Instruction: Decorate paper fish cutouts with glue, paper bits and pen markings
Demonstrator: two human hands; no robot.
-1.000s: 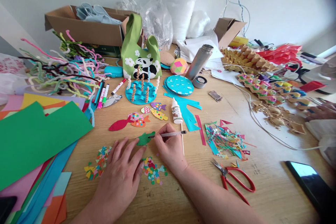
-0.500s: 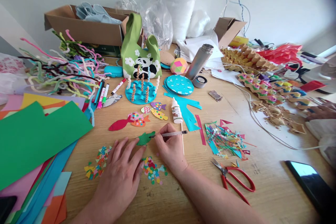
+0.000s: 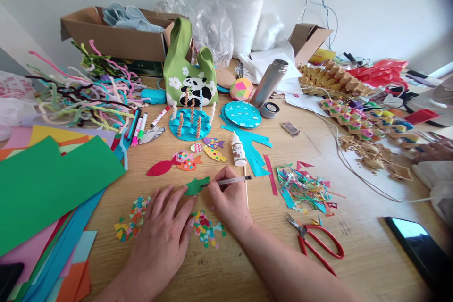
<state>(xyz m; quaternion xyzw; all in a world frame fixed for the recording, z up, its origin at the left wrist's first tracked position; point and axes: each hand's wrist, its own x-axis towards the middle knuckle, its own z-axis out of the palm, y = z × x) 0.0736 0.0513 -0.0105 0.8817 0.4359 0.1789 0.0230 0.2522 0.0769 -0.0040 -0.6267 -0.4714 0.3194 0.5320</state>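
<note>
A green paper fish (image 3: 194, 188) lies on the table between my hands. My left hand (image 3: 166, 224) rests flat with spread fingers, its fingertips at the fish's left edge. My right hand (image 3: 228, 200) grips a pen (image 3: 231, 180), whose tip is at the tail end of the fish. Beyond it lie a red paper fish (image 3: 159, 167), an orange dotted fish (image 3: 189, 163) and a yellow fish (image 3: 214, 154). Small paper dots (image 3: 207, 231) lie between my forearms, and more confetti (image 3: 129, 226) is left of my left hand.
A glue bottle (image 3: 238, 151) stands beyond my right hand. Red-handled scissors (image 3: 314, 240) and paper scraps (image 3: 302, 186) lie to the right, a phone (image 3: 417, 250) farther right. Colored paper sheets (image 3: 53, 188) cover the left. Behind are a panda bag (image 3: 191, 75) and a leaning metal flask (image 3: 269, 82).
</note>
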